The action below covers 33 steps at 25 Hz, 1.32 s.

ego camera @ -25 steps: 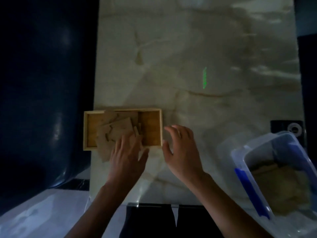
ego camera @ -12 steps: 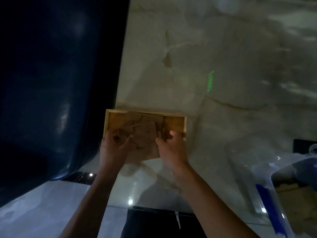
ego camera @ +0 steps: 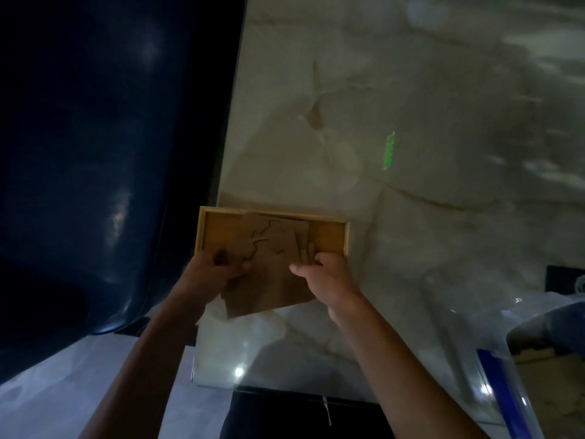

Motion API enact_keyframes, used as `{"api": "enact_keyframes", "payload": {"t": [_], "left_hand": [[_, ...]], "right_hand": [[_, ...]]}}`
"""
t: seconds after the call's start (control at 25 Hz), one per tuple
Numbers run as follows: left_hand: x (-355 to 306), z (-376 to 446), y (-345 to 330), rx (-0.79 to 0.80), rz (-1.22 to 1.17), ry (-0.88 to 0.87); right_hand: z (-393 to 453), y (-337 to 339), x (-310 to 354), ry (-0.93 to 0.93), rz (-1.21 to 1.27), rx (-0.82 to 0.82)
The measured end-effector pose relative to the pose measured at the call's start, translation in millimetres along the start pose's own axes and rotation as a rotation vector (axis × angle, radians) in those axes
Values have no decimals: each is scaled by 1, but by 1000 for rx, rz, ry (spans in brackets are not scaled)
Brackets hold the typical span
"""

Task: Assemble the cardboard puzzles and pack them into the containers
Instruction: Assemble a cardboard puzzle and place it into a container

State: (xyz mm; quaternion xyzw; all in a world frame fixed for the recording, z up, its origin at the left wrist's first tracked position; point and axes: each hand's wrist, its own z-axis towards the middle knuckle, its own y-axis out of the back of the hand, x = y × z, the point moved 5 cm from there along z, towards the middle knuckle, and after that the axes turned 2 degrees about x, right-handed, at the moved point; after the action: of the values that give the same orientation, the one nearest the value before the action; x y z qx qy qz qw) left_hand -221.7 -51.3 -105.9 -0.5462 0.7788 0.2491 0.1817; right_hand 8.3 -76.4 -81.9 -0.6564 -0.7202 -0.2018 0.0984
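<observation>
A shallow wooden tray lies near the left edge of a marble table. Brown cardboard puzzle pieces lie stacked in it, and they overhang its near side toward me. My left hand pinches the stack's left edge with its fingers curled. At the right edge, my right hand grips the same stack, thumb on top. The tray's near rim is hidden under the cardboard and my hands.
A clear plastic bin with a blue handle holding more cardboard stands at the lower right. A dark blue rounded seat fills the left. A green light streak marks the table. A black object sits at the right edge.
Both hands have closed on the cardboard stack, which now sticks out further over the tray's near side. The view has shifted left, pushing the plastic bin to the frame's edge.
</observation>
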Motion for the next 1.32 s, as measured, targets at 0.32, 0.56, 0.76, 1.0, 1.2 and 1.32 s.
{"api": "enact_keyframes", "payload": {"t": [0.32, 0.56, 0.76, 1.0, 1.2, 1.32], "left_hand": [[-64, -32, 13, 128, 185, -450], [-78, -33, 8, 2, 381, -700], [-65, -27, 2, 10, 449, -760], [-66, -28, -5, 35, 483, -856], [-58, -20, -8, 34, 540, -814], [-59, -16, -7, 38, 580, -817]], "right_hand": [[-15, 26, 16, 484, -300, 70], [-17, 32, 32, 920, -624, -191], [-9, 28, 20, 934, -641, -219], [-3, 25, 17, 925, -659, -202], [-4, 14, 28, 942, -652, -154], [-4, 9, 31, 968, -641, -107]]}}
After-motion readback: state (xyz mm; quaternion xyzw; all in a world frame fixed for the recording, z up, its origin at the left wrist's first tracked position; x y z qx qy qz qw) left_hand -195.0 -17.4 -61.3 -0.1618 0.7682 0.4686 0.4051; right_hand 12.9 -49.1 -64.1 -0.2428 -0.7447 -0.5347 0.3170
